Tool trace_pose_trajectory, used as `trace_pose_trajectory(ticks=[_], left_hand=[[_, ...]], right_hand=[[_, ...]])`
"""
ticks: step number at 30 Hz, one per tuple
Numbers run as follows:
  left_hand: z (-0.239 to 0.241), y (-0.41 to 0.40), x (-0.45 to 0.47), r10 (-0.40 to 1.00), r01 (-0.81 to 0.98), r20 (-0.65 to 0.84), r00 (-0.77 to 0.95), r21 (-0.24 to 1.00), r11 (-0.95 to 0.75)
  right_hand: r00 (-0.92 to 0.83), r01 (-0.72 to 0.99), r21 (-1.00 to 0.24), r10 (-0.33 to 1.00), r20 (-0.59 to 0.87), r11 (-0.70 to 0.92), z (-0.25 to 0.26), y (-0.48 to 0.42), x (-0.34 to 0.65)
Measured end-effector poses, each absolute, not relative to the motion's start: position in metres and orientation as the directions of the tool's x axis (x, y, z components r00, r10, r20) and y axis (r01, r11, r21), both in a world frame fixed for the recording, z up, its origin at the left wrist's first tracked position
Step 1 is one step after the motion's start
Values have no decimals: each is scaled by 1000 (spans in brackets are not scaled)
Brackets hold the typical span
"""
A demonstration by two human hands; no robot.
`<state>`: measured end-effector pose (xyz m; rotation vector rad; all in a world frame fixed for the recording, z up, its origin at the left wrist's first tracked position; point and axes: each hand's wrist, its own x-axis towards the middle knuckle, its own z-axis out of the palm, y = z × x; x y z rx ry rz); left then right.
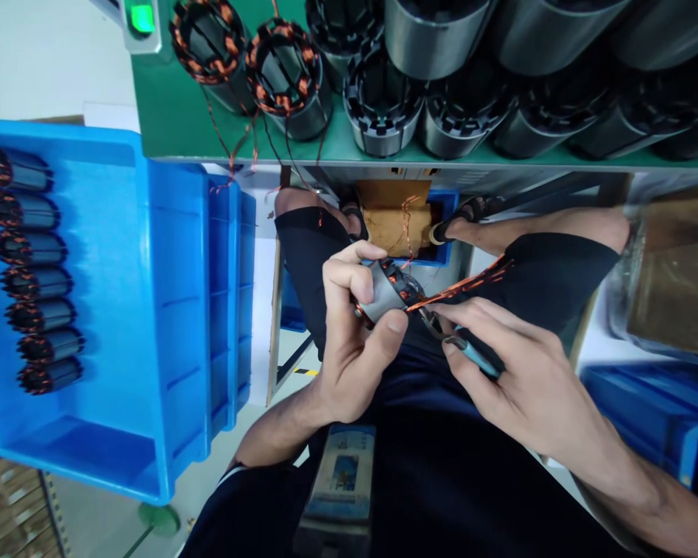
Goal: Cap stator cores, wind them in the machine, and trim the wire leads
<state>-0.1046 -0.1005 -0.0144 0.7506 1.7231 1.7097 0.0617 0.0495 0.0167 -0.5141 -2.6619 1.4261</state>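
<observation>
My left hand (354,341) is closed around a motor stator (382,293), a grey metal ring with black slots and copper windings, held tilted over my lap. A bundle of copper wires (462,288) runs from its near edge out to the right. In my right hand (517,372) is a pair of pliers or cutters with a teal-and-black handle (475,353). The metal jaws reach the stator's rim beside the wire bundle; whether they grip a wire I cannot make out. Another twisted copper wire (407,225) sticks up beyond the stator.
Several stators, some wound like the near-left one (285,70), stand on the green bench (168,116) ahead. At left, a blue bin (116,310) holds a row of stators (38,280). An open box (392,225) lies on the floor between my feet. Blue crates (645,418) are at right.
</observation>
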Motion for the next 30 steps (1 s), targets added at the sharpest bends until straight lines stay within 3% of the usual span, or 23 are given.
trace_pose_trajectory(ticks=[10, 22, 30], left_hand=[[-6, -106, -111, 788, 131, 60, -613, 991, 26], [-10, -108, -108, 802, 130, 71, -593, 992, 8], [-21, -108, -111, 784, 238, 119, -609, 971, 37]], right_hand=[[-943, 229, -854, 322, -77, 467, 20, 52, 62], [-939, 211, -856, 342, -42, 473, 18, 50, 56], [-923, 217, -869, 383, -35, 445, 3, 53, 47]])
